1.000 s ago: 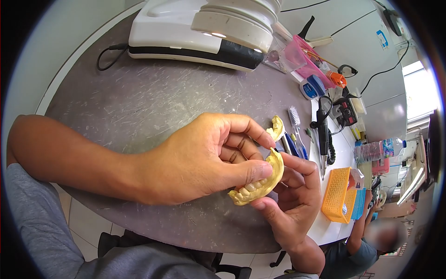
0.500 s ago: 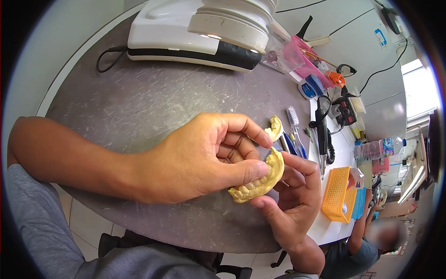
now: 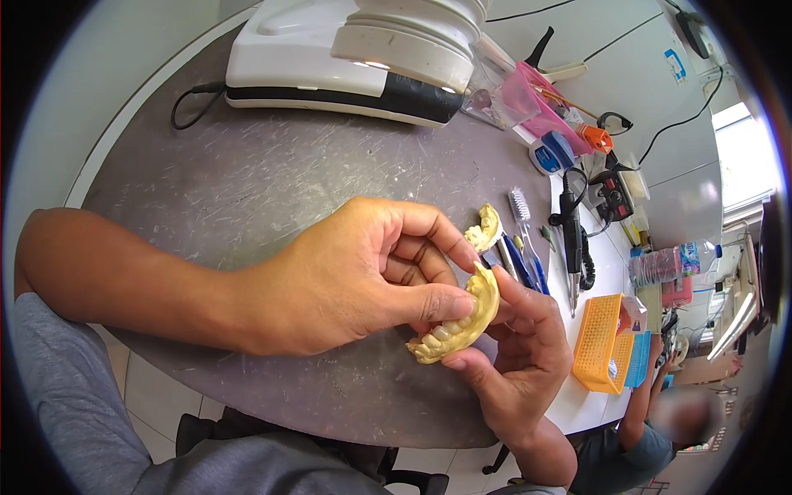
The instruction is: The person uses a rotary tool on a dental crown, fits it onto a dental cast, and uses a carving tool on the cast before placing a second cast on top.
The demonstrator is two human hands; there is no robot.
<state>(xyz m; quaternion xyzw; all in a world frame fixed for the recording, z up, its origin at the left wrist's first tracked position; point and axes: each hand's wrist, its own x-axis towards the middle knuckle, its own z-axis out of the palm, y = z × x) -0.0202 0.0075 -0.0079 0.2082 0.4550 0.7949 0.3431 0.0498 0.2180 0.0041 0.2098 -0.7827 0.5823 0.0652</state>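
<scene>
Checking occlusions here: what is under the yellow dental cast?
The right hand supports the dental cast from below, above the grey table; the left hand pinches its top. Its underside is hidden.

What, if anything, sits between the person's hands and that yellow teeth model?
Nothing visible. The left hand pinches the yellow teeth model directly from above, and the right hand supports it from below. A second cast lies apart on the table behind.

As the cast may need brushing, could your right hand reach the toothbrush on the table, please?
Probably yes: the toothbrush lies uncovered just beyond the right hand, though that hand helps hold the yellow cast.
</scene>
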